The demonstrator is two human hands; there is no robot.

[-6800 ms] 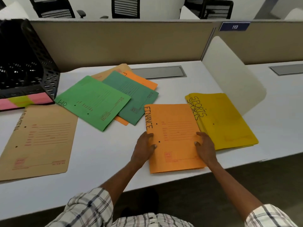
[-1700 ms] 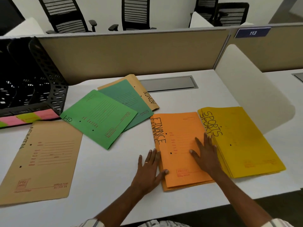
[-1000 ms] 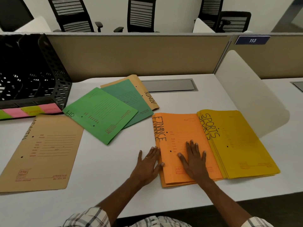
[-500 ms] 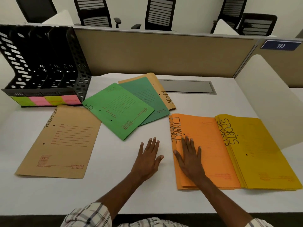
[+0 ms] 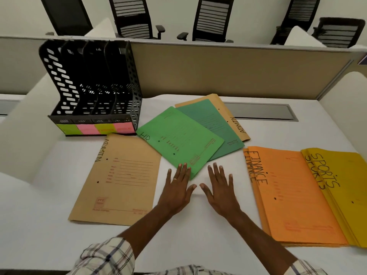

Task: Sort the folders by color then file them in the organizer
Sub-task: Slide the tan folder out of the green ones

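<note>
Folders ADMIN [image 5: 123, 175], HR [image 5: 178, 141], FINANCE [image 5: 294, 195], SPORTS [image 5: 345, 175]; stamp [image 5: 100, 202] perhaps PTC

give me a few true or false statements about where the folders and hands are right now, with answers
1. The black organizer holds no folders. True.
2. The right hand rests on the orange FINANCE folders. False: it lies flat on the white table, left of them.
3. The light green HR folder overlaps the darker green folder. True.
4. The yellow SPORTS folders lie left of the orange ones. False: they lie to the right.
5. The left hand has fingertips on the HR folder's near corner. True.
</note>
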